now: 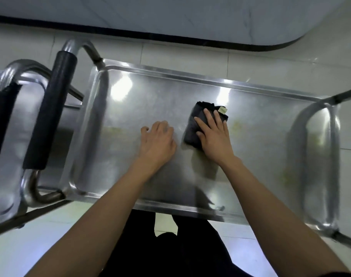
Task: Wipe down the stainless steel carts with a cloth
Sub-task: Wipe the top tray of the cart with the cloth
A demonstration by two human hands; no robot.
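- Cart: two stainless steel ones are in view, side by side; the nearer fills the middle of the picture, and the second cart shows only partly at the left edge.
- The nearer cart's top is a shallow steel tray with a raised rim and rounded corners. It is shiny, with two bright light reflections and faint yellowish smears towards its right end.
- Handles: one black-padded handle stands at the nearer cart's left end, and one more padded bar sits further left.
- Cloth: one, dark grey to black and folded into a pad, with a small pale tag at its far corner; it lies on the tray right of centre.
- Right hand: lies flat on the cloth, its fingers straight and slightly apart, pressing down.
- Left hand: rests on the bare steel just left of the cloth, not touching it; fingers loosely curled towards the tray, holding nothing.
- Floor: pale tiles, with a dark band along the wall beyond the cart.
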